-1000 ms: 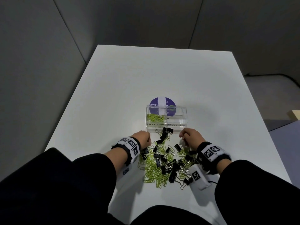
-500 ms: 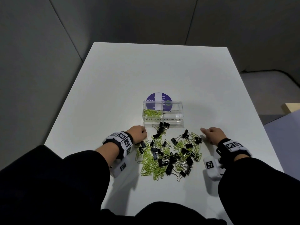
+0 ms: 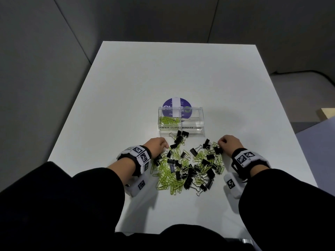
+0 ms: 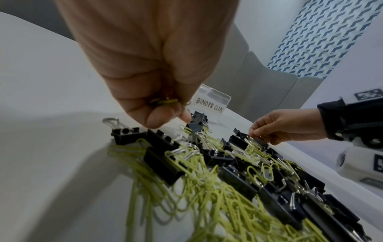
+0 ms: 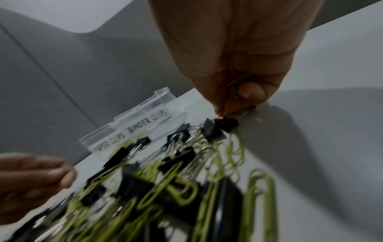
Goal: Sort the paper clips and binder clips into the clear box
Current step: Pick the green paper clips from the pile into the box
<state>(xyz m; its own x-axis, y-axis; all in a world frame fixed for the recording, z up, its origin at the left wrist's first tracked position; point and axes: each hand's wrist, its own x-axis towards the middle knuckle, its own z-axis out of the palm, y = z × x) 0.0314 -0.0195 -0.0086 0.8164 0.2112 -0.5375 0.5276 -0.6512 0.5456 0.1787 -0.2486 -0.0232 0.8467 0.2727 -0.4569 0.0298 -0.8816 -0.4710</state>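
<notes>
**Both hands in the pile, sorting barely begun**

My left hand (image 4: pixel 145 65) is curled shut around a few green paper clips (image 4: pixel 163 101) tucked against the palm, fingertips low at the pile's left edge. My right hand (image 4: pixel 286 127) pinches the wire handle of a black binder clip (image 5: pixel 226 123) at the pile's far right corner, fingers bent tight on it.

Between the wrists lies the mixed pile (image 3: pixel 188 165) of green paper clips and black binder clips, tangled together on the white table (image 3: pixel 126 87). Just beyond it stands the clear box (image 3: pixel 181 120), two labelled compartments side by side. The left one, marked for paper clips, holds a small green heap; the right one, marked for binder clips, looks empty from the head view. I judge the job early: most clips of both kinds remain on the table.

Compared with half a second ago, my right hand has come back in from the open table to the pile's edge, while my left has hardly shifted. The box has not moved.
</notes>
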